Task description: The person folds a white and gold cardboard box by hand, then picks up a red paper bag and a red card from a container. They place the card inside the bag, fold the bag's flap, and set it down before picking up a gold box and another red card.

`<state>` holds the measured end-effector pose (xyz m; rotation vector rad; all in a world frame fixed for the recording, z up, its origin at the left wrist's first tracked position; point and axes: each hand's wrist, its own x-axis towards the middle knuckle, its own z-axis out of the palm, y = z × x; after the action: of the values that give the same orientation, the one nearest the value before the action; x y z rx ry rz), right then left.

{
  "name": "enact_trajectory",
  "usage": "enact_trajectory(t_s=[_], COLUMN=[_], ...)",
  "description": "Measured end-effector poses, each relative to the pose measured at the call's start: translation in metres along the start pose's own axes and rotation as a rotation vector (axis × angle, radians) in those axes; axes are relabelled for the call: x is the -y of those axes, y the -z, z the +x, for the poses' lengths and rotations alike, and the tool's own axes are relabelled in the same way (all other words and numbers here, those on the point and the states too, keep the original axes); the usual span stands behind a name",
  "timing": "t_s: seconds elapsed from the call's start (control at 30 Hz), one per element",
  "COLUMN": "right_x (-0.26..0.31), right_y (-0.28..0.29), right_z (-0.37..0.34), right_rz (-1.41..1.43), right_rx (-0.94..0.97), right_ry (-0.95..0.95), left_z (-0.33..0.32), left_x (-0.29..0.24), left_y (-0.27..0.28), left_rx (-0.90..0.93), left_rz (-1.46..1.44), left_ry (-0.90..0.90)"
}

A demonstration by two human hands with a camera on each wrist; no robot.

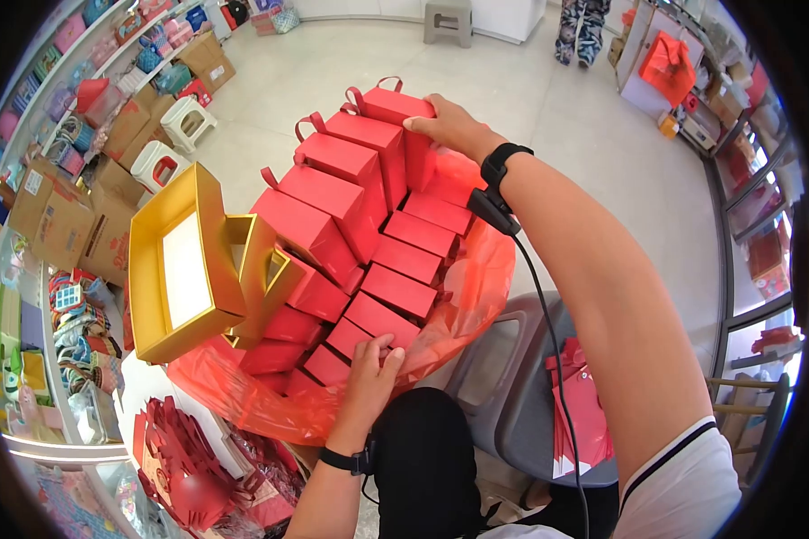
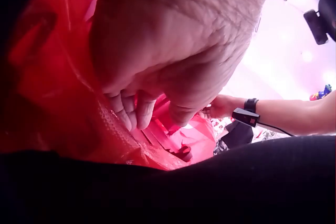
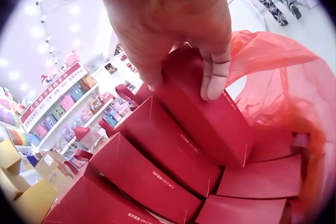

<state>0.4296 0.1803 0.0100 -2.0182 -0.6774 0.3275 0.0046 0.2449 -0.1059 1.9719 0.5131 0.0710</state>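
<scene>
My right hand grips a red gift box with a ribbon loop, the farthest in a row of upright boxes. In the right wrist view its thumb and fingers straddle the box's top end. My left hand rests at the near side, fingertips on the red boxes packed lower in a red plastic bag. In the left wrist view the left hand's fingers reach down beside the bag's edge, apart from the thumb.
Gold open box trays are stacked left of the bag. A grey plastic stool with red bags stands at the right. Dark red ribboned items lie at lower left. Cartons and shelves line the left; a person's legs show far off.
</scene>
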Motion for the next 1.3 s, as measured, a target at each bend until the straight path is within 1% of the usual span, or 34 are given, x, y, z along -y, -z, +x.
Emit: enact_trajectory(t_s=[0.1,0.2,0.3,0.4,0.47,0.5,0.6,0.7,0.73,0.8,0.87,0.93,0.97,1.03,1.07,1.13,1.2,1.27,1.3], right_x=[-0.006,-0.007,-0.003,-0.006,-0.004,-0.006,-0.006,0.002,0.005,0.010,0.026,0.031,0.034,0.043,0.049,0.074,0.098,0.111,0.118], right_y=[-0.012,-0.027,-0.033,-0.042,-0.041,-0.040,-0.040,-0.036,-0.034,-0.024,-0.007,-0.005,-0.004,0.004,0.013,0.023,0.030,0.035,0.038], right_z=[0.019,0.022,0.024,0.028,0.026,0.025,0.026,0.019,0.015,0.004,-0.017,-0.031,-0.036,-0.053,-0.065,-0.096,-0.130,-0.164,-0.181], right_rz=[-0.129,-0.133,-0.105,-0.245,-0.236,-0.230,-0.230,-0.173,-0.187,-0.216,-0.261,-0.260,-0.241,-0.263,-0.302,-0.231,-0.017,0.007,0.018], right_rx=[-0.010,-0.018,0.018,-0.095,-0.039,-0.011,-0.010,-0.024,-0.017,-0.006,0.070,0.106,0.092,0.129,0.180,0.244,0.263,0.302,0.322], right_ry=[0.142,0.079,-0.051,0.090,0.104,0.108,0.110,-0.005,0.018,0.063,0.106,0.112,0.097,0.108,0.137,0.088,-0.070,-0.073,-0.073], left_z=[-0.002,-0.004,-0.007,-0.006,-0.002,-0.002,0.003,0.005,0.007,0.013,0.019,0.016,0.017,0.017,0.018,0.019,0.023,0.027,0.023], left_x=[-0.004,-0.005,-0.005,-0.004,0.004,0.004,0.001,0.002,0.006,0.012,0.014,0.013,0.013,0.014,0.015,0.018,0.023,0.026,0.016], left_y=[-0.004,-0.005,-0.007,-0.005,-0.004,-0.004,-0.005,-0.003,-0.002,0.000,0.003,0.001,0.002,0.002,0.001,0.003,0.005,0.008,0.013], left_rx=[0.018,0.039,0.048,0.044,0.046,0.044,0.039,0.024,0.017,0.021,0.039,0.035,0.032,0.038,0.041,0.051,0.078,0.122,0.136], left_rz=[-0.007,-0.019,0.004,0.014,0.021,0.017,0.008,0.015,0.020,0.029,0.035,0.025,0.023,0.055,0.071,0.095,0.065,-0.026,-0.017], left_ry=[0.007,0.015,0.000,-0.026,-0.048,-0.041,-0.022,-0.017,-0.026,-0.024,0.001,-0.021,-0.037,-0.045,-0.051,-0.064,-0.051,-0.013,-0.025])
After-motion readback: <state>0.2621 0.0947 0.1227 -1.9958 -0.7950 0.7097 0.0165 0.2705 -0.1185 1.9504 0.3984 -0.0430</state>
